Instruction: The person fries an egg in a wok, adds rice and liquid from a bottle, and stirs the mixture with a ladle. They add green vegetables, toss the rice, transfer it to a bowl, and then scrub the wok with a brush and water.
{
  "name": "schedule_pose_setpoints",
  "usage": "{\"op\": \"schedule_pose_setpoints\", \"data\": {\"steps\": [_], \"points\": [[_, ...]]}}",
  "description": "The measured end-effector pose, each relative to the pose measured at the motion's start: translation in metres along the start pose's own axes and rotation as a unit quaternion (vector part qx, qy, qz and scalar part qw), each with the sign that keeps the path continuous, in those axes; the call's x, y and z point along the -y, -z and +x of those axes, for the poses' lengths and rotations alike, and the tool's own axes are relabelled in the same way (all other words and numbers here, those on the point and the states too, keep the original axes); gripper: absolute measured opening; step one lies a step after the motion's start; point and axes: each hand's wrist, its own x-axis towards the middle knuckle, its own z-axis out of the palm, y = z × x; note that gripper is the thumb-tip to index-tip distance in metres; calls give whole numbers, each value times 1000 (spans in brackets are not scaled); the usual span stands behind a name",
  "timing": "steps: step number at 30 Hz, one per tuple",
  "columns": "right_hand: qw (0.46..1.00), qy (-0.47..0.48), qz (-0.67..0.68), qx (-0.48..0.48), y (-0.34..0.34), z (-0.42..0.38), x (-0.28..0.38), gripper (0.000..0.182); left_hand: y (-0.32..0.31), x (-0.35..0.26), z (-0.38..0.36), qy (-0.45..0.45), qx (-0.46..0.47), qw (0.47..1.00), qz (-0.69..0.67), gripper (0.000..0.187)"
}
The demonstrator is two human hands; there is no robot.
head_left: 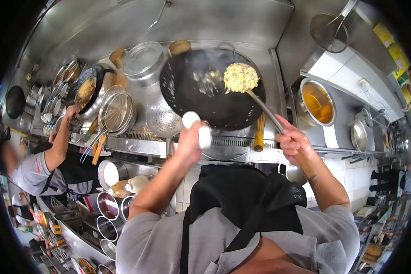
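My right hand [293, 139] is wrapped round the long handle of a ladle [266, 111]. The ladle's bowl is hidden under a heap of yellow fried rice [240, 77], held over the right part of a large black wok [205, 107]. Some loose bits of food are scattered across the middle of the wok. At the wok's near edge, my left hand [189, 144] is closed on a white cloth [205, 137], which bulges out on both sides of the fingers. Slight blur hides how the cloth is folded and whether it touches the wok.
A perforated strainer [163, 119], wire sieves [116, 111] and a lidded pot [144, 61] stand left of the wok. A bamboo brush [259, 134] lies at its near right. Farther right is a metal pot of amber liquid [317, 102]. A co-worker [36, 169] cooks at the left.
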Motion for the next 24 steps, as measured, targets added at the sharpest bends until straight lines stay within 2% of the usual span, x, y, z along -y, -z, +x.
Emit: {"op": "schedule_pose_setpoints", "data": {"steps": [1,3,5,6,7,9,10,11,12,13,14,15,16,17,18,19,21,24], "points": [[1000,-12,-6,-6,-2,-7,-2,63,17,20,-7,-52,36,997,44,20],[999,-13,-37,0,-2,-4,0,64,32,60,-16,-228,-17,947,225,42],[996,-10,-93,6,-17,-1,-11,66,61,104,20,-237,-28,924,299,56],[997,-5,-82,14,-18,10,-17,57,64,108,31,-200,-22,944,260,54],[997,-5,-82,14,-16,27,-21,57,49,88,29,-189,-19,961,201,44],[999,-37,25,15,-8,57,-30,55,45,56,54,-130,6,970,204,23],[999,-40,21,16,-6,62,-36,55,39,34,60,-53,18,986,160,14],[995,-66,72,20,-5,67,-41,55,36,15,58,24,29,993,114,7],[988,-93,124,23,-5,70,-43,56,41,11,52,90,26,995,44,12],[988,-96,121,24,-1,62,-47,56,73,38,60,141,42,989,3,15],[986,-109,124,30,8,47,-49,54,65,37,14,167,33,985,-10,17],[984,-120,126,37,12,41,-45,52,83,60,5,187,91,977,-32,16],[985,-118,122,38,12,43,-39,52,78,68,-12,170,84,981,-34,15],[987,-112,111,36,12,39,-37,50,61,60,-23,180,53,982,21,13],[988,-112,102,28,12,32,-38,49,52,65,-14,170,72,983,-11,15],[995,-89,41,-13,-2,30,-34,50,43,69,2,160,87,982,-42,18],[997,-59,47,2,4,47,-34,52,15,73,67,125,17,990,-62,16],[997,-31,74,19,-1,54,-35,55,-2,61,104,139,27,989,-39,12]]}}
